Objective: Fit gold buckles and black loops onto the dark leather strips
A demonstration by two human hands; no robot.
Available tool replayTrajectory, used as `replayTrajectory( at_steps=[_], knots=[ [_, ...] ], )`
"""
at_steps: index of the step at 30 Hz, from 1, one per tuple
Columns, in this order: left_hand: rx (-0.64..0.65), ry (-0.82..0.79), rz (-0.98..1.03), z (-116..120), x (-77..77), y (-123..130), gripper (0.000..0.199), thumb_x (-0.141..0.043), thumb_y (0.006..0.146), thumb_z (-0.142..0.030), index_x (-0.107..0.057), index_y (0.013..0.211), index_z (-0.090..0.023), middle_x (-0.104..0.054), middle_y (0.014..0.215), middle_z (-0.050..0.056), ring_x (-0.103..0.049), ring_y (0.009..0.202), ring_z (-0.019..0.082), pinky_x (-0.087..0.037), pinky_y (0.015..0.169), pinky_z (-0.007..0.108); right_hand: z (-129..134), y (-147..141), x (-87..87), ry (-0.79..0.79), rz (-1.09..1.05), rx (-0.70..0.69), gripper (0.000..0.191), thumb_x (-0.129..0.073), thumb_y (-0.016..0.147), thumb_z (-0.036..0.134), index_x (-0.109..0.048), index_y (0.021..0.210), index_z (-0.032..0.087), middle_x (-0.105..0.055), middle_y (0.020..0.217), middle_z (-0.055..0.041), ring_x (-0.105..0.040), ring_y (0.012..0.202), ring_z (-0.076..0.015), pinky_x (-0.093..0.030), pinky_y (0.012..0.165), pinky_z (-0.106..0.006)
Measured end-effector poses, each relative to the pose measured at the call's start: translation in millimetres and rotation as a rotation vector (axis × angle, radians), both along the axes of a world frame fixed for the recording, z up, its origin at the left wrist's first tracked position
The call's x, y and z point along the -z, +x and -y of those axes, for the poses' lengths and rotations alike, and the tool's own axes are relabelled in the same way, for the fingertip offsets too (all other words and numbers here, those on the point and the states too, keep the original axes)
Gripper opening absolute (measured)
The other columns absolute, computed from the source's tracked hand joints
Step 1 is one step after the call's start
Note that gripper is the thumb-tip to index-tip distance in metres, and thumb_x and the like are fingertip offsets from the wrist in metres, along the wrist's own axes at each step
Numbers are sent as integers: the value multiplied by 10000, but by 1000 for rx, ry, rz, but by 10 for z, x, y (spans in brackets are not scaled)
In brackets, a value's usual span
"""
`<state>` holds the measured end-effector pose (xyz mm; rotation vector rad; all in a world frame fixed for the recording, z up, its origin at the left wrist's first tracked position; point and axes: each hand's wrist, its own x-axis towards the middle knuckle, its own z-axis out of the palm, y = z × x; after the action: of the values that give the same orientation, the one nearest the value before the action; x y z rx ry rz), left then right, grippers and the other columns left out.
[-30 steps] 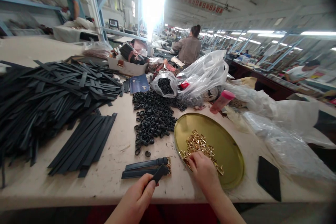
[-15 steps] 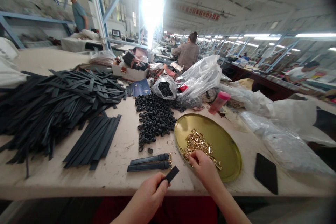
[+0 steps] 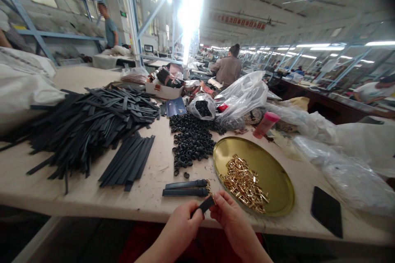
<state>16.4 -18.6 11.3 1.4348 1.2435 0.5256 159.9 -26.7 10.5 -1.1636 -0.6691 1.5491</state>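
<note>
My left hand (image 3: 188, 218) is closed around a dark strap (image 3: 206, 204), whose short end sticks out to the right. At that end my right hand (image 3: 226, 209) pinches a small gold buckle (image 3: 214, 199), mostly hidden by the fingers. Just beyond the hands lie finished-looking straps (image 3: 185, 192) with gold buckles at their right ends. To the right of them a round gold tray (image 3: 279, 181) holds a heap of gold buckles (image 3: 243, 181). Many small black loops (image 3: 193, 144) are piled behind the straps.
A large heap of black strips (image 3: 92, 119) covers the table's left side, with a neater bundle (image 3: 128, 162) in front. A phone-like black slab (image 3: 326, 211) lies at right. A pink-capped bottle (image 3: 266, 125) and plastic bags (image 3: 243, 94) stand behind the tray. Other people work further back.
My right hand has left the buckle heap in the tray and come left to the strap's end with a buckle. The left hand still holds the strap. The view has shifted slightly left.
</note>
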Motion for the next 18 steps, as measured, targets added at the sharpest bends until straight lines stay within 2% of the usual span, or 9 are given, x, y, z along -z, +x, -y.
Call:
replayTrajectory(
  at_steps=[4,8,12,14,18],
  knots=[
    [14,-13,38,35,-16,-57,211,-357,789,-294,-485,672,-173,-389,486,-68,-372,478,100,-248,447,205,12,-79,34,13,95,37,274,-735,610,340,-588,774,178,-577,654,36,-484,552,-84,-401,526,-197],
    [20,-7,174,57,-29,-75,186,-438,792,-349,-473,774,-167,-435,537,-70,-387,496,89,-296,480,195,66,-177,66,97,197,-28,262,-710,623,383,-628,750,169,-613,654,19,-534,595,-123,-435,580,-233],
    [11,-173,301,49,-68,-68,245,-428,780,-437,-379,746,-199,-361,423,-115,-278,345,58,-215,370,184,121,-246,50,104,173,-37,281,-652,671,431,-631,796,181,-655,747,-17,-590,730,-184,-475,695,-300],
    [15,-258,361,38,-103,-68,261,-425,755,-458,-366,750,-204,-353,401,-123,-243,308,47,-172,329,176,124,-259,33,91,155,-23,259,-626,701,427,-617,784,181,-641,726,-10,-585,718,-173,-474,682,-283],
    [-8,-322,378,6,-127,-78,239,-434,729,-428,-379,734,-196,-419,423,-104,-255,288,30,-157,305,166,93,-279,40,26,30,-78,226,-584,749,400,-576,793,178,-584,657,16,-530,583,-128,-436,543,-236]
  ],
)
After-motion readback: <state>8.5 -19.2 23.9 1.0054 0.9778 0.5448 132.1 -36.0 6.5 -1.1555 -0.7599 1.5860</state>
